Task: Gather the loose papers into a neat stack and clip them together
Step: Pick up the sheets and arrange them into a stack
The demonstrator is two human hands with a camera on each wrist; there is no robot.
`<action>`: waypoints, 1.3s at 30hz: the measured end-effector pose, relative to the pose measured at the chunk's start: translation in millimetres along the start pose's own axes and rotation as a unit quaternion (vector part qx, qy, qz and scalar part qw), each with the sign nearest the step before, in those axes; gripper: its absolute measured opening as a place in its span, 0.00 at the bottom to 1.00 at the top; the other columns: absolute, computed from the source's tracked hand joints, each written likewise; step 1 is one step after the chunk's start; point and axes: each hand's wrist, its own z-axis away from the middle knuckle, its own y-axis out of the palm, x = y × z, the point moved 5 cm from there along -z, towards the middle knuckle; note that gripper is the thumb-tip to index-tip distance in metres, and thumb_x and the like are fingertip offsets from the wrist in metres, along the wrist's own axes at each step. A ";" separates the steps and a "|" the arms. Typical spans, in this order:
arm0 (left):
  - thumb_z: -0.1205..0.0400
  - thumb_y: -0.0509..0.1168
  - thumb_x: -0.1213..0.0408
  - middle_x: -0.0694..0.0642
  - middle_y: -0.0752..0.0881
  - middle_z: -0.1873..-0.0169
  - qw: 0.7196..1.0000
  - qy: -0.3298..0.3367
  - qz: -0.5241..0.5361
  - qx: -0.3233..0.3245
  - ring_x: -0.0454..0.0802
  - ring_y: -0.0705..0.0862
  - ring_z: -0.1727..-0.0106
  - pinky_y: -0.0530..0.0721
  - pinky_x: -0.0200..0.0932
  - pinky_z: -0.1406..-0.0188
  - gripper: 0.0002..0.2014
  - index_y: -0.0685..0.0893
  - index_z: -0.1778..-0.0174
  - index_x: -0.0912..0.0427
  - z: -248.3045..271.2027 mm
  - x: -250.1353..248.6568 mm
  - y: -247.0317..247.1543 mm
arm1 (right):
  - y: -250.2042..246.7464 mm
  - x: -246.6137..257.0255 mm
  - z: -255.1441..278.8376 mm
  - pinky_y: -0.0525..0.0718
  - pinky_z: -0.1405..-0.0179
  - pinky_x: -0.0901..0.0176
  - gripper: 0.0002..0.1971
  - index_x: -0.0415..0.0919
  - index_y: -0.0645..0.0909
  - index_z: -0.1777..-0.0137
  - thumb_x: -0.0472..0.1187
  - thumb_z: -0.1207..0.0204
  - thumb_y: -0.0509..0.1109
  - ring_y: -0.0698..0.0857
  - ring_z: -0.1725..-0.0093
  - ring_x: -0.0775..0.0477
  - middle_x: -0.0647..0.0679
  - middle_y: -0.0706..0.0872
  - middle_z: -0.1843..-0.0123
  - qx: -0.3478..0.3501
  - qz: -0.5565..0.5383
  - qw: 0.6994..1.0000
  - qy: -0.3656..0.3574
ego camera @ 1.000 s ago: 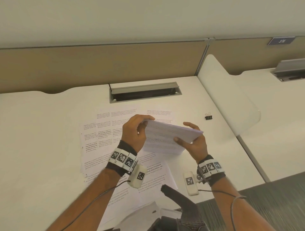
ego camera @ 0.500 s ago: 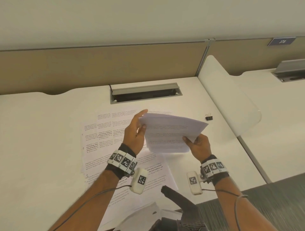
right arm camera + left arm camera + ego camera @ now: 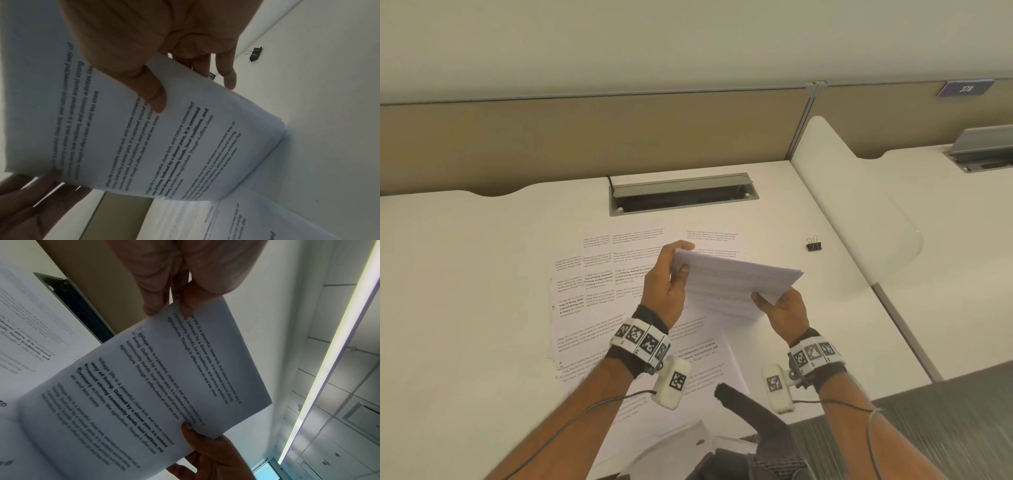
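My right hand (image 3: pixel 786 310) pinches the lifted stack (image 3: pixel 736 284) at its near corner and my left hand (image 3: pixel 667 277) grips the far-left edge, above the loose sheets (image 3: pixel 592 284). If a pinch loosens, pages can fan out. The binder clip (image 3: pixel 814 244) lies well apart.

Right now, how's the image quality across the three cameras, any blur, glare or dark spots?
Head view: evenly lit and sharp, straight desk edges bow from the wide lens. Left wrist view: the held stack is backlit, its near end blurred; a ceiling light strip glares. Right wrist view: dim, the right hand close and soft.
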 end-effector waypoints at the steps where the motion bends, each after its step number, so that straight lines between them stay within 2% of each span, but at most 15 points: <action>1: 0.12 0.60 0.69 0.43 0.86 0.46 1.000 0.003 0.003 -0.006 0.32 0.85 0.45 0.84 0.27 0.55 0.20 0.74 0.36 0.36 0.1 -1.1 -0.2 | -0.3 2.1 0.0 0.82 0.59 0.77 0.08 0.40 0.85 0.45 0.35 0.23 0.75 0.87 0.52 0.56 0.47 0.90 0.51 -0.005 0.001 1.000 -0.001; 4: 0.12 0.61 0.68 0.43 0.86 0.47 1.000 0.018 -0.002 -0.017 0.34 0.85 0.46 0.83 0.23 0.54 0.22 0.72 0.28 0.37 0.4 -9.4 -2.9 | -1.1 7.8 -0.2 0.82 0.63 0.77 0.06 0.41 0.86 0.46 0.36 0.21 0.73 0.86 0.53 0.59 0.49 0.90 0.52 -0.006 -0.006 1.000 -0.014; 8: 0.12 0.61 0.69 0.43 0.84 0.43 0.998 0.048 -0.035 -0.022 0.33 0.81 0.42 0.76 0.14 0.53 0.25 0.69 0.26 0.34 0.4 -16.0 -5.9 | -0.4 -1.3 -0.5 0.85 0.53 0.61 0.10 0.40 0.87 0.42 0.36 0.23 0.75 0.88 0.50 0.50 0.47 0.91 0.48 0.002 -0.014 1.000 -0.001; 12: 0.12 0.61 0.68 0.40 0.83 0.40 0.997 0.063 -0.038 -0.018 0.34 0.83 0.40 0.84 0.23 0.50 0.25 0.70 0.26 0.33 2.7 -16.3 -5.6 | 4.2 -21.0 0.8 0.88 0.41 0.43 0.14 0.42 0.87 0.40 0.39 0.25 0.77 0.89 0.45 0.43 0.48 0.92 0.44 0.015 0.001 0.999 0.029; 15: 0.11 0.60 0.68 0.35 0.80 0.36 0.995 0.088 -0.041 -0.014 0.29 0.81 0.37 0.83 0.23 0.49 0.25 0.68 0.22 0.36 3.8 -21.3 -5.3 | 5.8 -23.2 1.2 0.88 0.40 0.40 0.13 0.43 0.87 0.40 0.39 0.24 0.77 0.89 0.44 0.40 0.47 0.91 0.44 0.018 0.007 0.999 0.028; 18: 0.10 0.58 0.66 0.39 0.80 0.34 0.991 0.111 -0.071 -0.001 0.38 0.79 0.34 0.87 0.37 0.44 0.22 0.71 0.23 0.38 2.9 -18.7 -2.8 | 5.3 -23.5 0.5 0.87 0.39 0.39 0.13 0.44 0.87 0.40 0.40 0.24 0.77 0.89 0.44 0.39 0.46 0.91 0.43 0.019 0.011 0.999 0.030; 19: 0.10 0.58 0.66 0.39 0.79 0.34 0.991 0.111 -0.078 -0.001 0.37 0.79 0.33 0.86 0.36 0.43 0.22 0.71 0.23 0.39 2.7 -16.7 -2.3 | 5.1 -24.3 -0.1 0.87 0.40 0.38 0.13 0.44 0.87 0.40 0.40 0.25 0.77 0.88 0.44 0.40 0.47 0.91 0.43 0.020 0.011 0.999 0.031; 22: 0.11 0.59 0.67 0.40 0.79 0.32 0.990 0.112 -0.081 -0.007 0.31 0.77 0.33 0.80 0.26 0.41 0.22 0.70 0.23 0.40 3.4 -15.4 -2.5 | 4.9 -24.1 -0.6 0.87 0.40 0.43 0.14 0.45 0.86 0.40 0.39 0.26 0.78 0.88 0.44 0.41 0.48 0.91 0.43 0.025 0.014 0.999 0.029; 25: 0.11 0.58 0.67 0.44 0.80 0.30 0.991 0.109 -0.072 -0.011 0.40 0.79 0.31 0.83 0.34 0.36 0.20 0.72 0.24 0.45 2.9 -11.5 -2.5 | 4.8 -21.8 0.3 0.87 0.43 0.50 0.15 0.47 0.85 0.42 0.37 0.27 0.79 0.88 0.45 0.43 0.49 0.91 0.45 0.025 0.015 0.999 0.023; 27: 0.11 0.57 0.67 0.47 0.81 0.30 0.992 0.107 -0.070 -0.015 0.45 0.80 0.31 0.85 0.40 0.35 0.19 0.73 0.24 0.46 2.8 -10.5 -2.4 | 5.0 -22.7 0.0 0.87 0.43 0.47 0.13 0.45 0.86 0.42 0.37 0.26 0.78 0.89 0.46 0.42 0.49 0.91 0.47 0.021 0.023 0.999 0.022; 30: 0.11 0.57 0.69 0.48 0.82 0.32 0.992 0.111 -0.061 -0.024 0.46 0.81 0.32 0.86 0.39 0.36 0.19 0.74 0.27 0.46 3.8 -13.6 -2.6 | 5.3 -22.3 -1.2 0.88 0.44 0.48 0.12 0.40 0.87 0.40 0.37 0.24 0.76 0.88 0.48 0.42 0.48 0.90 0.47 0.017 0.044 0.999 0.016; 33: 0.11 0.57 0.71 0.48 0.84 0.34 0.992 0.106 -0.054 -0.043 0.47 0.83 0.35 0.87 0.38 0.40 0.18 0.76 0.29 0.47 3.9 -14.3 -4.5 | 5.9 -17.6 -0.1 0.84 0.52 0.62 0.12 0.37 0.87 0.40 0.36 0.23 0.75 0.87 0.49 0.43 0.47 0.89 0.47 0.021 0.048 0.999 0.007; 36: 0.12 0.59 0.73 0.42 0.85 0.38 0.993 0.096 -0.042 -0.055 0.41 0.84 0.39 0.87 0.34 0.44 0.19 0.78 0.32 0.46 2.2 -15.4 -8.4 | 3.9 -11.9 3.3 0.85 0.53 0.61 0.10 0.38 0.87 0.42 0.36 0.22 0.74 0.88 0.51 0.44 0.47 0.90 0.49 0.024 0.044 0.999 0.003; 37: 0.13 0.60 0.73 0.39 0.84 0.39 0.993 0.092 -0.036 -0.058 0.38 0.85 0.40 0.87 0.32 0.45 0.19 0.79 0.33 0.45 1.1 -16.9 -11.0 | 2.4 -8.1 4.3 0.85 0.55 0.65 0.08 0.40 0.88 0.44 0.37 0.22 0.74 0.89 0.52 0.47 0.48 0.90 0.50 0.025 0.041 0.999 0.001; 39: 0.14 0.62 0.75 0.38 0.85 0.41 0.995 0.071 -0.017 -0.072 0.38 0.86 0.42 0.87 0.31 0.47 0.21 0.80 0.35 0.42 -3.0 -18.9 -18.9 | -1.2 2.1 5.8 0.83 0.63 0.75 0.06 0.43 0.87 0.47 0.36 0.23 0.75 0.89 0.58 0.61 0.50 0.90 0.53 0.031 0.031 0.999 -0.013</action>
